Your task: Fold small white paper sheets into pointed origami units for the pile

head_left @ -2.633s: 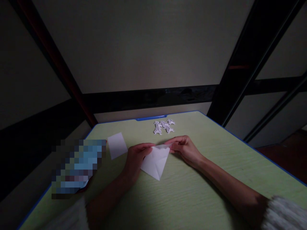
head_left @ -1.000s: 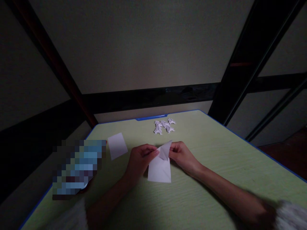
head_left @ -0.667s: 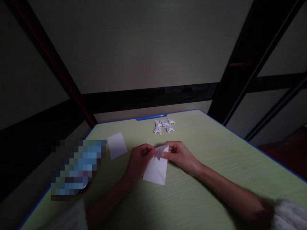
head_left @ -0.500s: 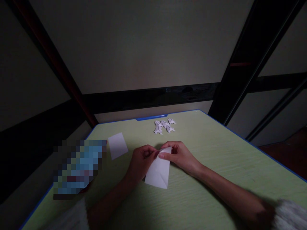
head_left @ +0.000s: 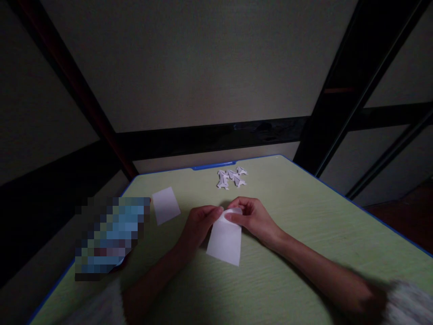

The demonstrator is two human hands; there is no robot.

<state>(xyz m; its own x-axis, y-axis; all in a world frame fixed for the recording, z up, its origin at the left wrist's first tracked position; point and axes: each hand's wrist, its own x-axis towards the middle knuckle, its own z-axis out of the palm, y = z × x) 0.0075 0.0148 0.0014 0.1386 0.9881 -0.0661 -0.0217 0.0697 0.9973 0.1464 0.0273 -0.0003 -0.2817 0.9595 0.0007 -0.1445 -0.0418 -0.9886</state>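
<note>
A white sheet of paper point(head_left: 224, 243) is held at its far end, tilted toward me above the table. My left hand point(head_left: 202, 222) pinches its far left corner between thumb and fingers. On the far right corner, my right hand point(head_left: 249, 215) is closed, with the thumb lying on top of the sheet and the fingers behind it. The far edge looks bent over under the thumbs; its exact fold is partly hidden. Beyond the hands lie several small folded white paper figures point(head_left: 232, 175) in a cluster.
The pale green table point(head_left: 304, 212) has a blue rim. Another white paper sheet point(head_left: 166, 206) lies flat to the left, beside a blurred-out bluish object point(head_left: 118, 234). At the far edge is a blue strip point(head_left: 214, 165), with a panelled wall point(head_left: 209, 67) behind.
The paper's far end has been bent down, and its near part looks flatter and smoother. My left thumb has shifted to the far left corner; the right hand has moved only slightly.
</note>
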